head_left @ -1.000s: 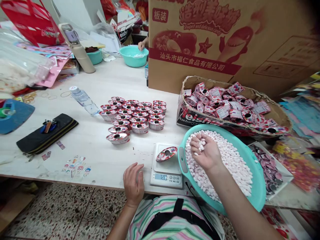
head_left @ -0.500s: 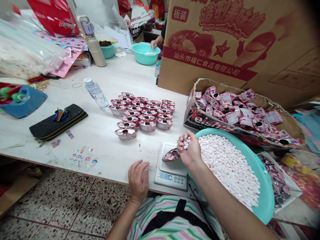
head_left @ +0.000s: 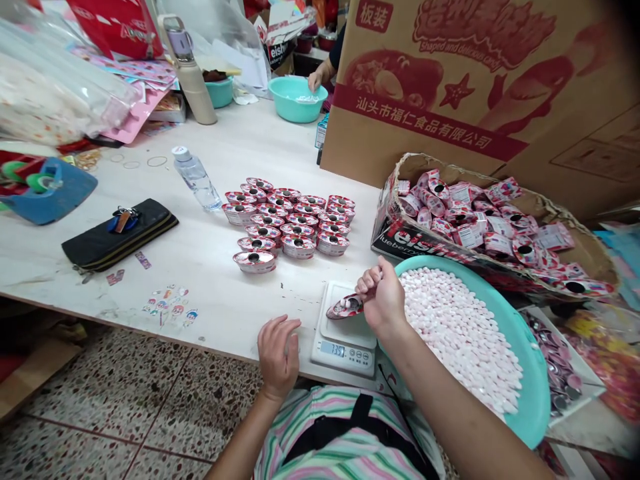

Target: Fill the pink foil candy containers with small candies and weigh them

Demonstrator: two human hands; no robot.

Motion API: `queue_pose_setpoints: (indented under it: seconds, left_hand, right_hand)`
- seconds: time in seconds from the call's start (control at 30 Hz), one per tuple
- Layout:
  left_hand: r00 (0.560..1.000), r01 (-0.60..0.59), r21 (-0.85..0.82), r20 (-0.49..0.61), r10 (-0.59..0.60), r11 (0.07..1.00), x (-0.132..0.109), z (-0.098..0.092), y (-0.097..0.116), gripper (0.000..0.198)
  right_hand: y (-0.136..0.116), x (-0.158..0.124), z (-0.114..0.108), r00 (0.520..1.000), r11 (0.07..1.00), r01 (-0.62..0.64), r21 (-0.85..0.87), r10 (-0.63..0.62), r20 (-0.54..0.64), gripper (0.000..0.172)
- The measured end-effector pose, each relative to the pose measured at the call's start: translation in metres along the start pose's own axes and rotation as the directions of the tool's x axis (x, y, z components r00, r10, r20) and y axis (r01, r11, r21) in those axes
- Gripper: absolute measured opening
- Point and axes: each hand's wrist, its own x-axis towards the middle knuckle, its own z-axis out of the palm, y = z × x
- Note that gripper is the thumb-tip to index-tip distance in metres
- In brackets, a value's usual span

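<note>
My right hand (head_left: 383, 301) is curled over the right end of a small red-and-white oval packet (head_left: 341, 309) lying on a white digital scale (head_left: 345, 357). White candies show in the packet's hole, beneath my fingertips. The fist hides what is left inside it, though candies were visible there a moment earlier. Beside the scale, my left hand (head_left: 279, 353) rests at the table's edge, fingers stretched out and holding nothing. Right of the scale stands a turquoise basin (head_left: 539, 373) filled with white and pale pink candies (head_left: 460, 333).
Several similar packets (head_left: 297, 243) stand in rows beyond the scale. A torn carton (head_left: 395, 230) holds more packets, before a large cardboard box (head_left: 345, 157). A water bottle (head_left: 196, 179) and black pouch (head_left: 120, 235) lie leftward. Another person's hand (head_left: 316, 79) reaches into a far basin (head_left: 283, 107).
My right fingers have curled inward, and white candies now appear in the packet's hole. The scale's displayed digits have changed. My left hand stays about where it was, and the view has shifted slightly.
</note>
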Motion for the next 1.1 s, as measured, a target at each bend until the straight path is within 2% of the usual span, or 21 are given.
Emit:
queue_pose_setpoints:
  seconds: [0.2, 0.37, 0.5, 0.63, 0.83, 0.97, 1.1]
  left_hand:
    - [1.0, -0.01, -0.006, 0.0, 0.01, 1.0, 0.002, 0.0, 0.002, 0.025]
    - [1.0, -0.001, 0.013, 0.012, 0.001, 1.0, 0.002, -0.001, 0.004, 0.024]
    - [1.0, 0.009, 0.042, 0.029, -0.01, 0.999, 0.003, 0.0, 0.007, 0.026]
    - [0.999, 0.008, 0.05, 0.038, -0.01, 0.999, 0.004, 0.0, 0.008, 0.027]
    - [0.999, -0.006, 0.048, 0.05, 0.003, 0.999, 0.005, -0.003, 0.006, 0.026]
    - [0.998, -0.013, 0.059, 0.056, 0.009, 0.998, 0.006, -0.002, 0.006, 0.026]
    - [0.998, -0.014, 0.065, 0.059, 0.01, 0.998, 0.006, 0.001, 0.007, 0.026]
  right_hand:
    - [-0.006, -0.004, 0.002, 0.999, 0.999, -0.045, -0.013, 0.045, -0.012, 0.047]
    - [-0.024, -0.006, -0.006, 0.998, 0.998, -0.054, 0.045, 0.051, 0.046, 0.048]
    - [-0.049, -0.008, -0.024, 0.998, 0.996, -0.003, 0.09, -0.003, 0.065, 0.049]
    - [-0.072, -0.011, -0.052, 0.999, 0.991, 0.051, 0.127, -0.053, 0.012, 0.047]
    - [-0.086, -0.015, -0.084, 0.994, 0.981, 0.099, 0.169, -0.091, -0.055, 0.044]
    - [-0.083, -0.016, -0.081, 0.995, 0.981, 0.082, 0.173, -0.071, -0.067, 0.044]
    - [-0.067, -0.014, -0.062, 0.999, 0.985, 0.02, 0.171, -0.013, -0.04, 0.045]
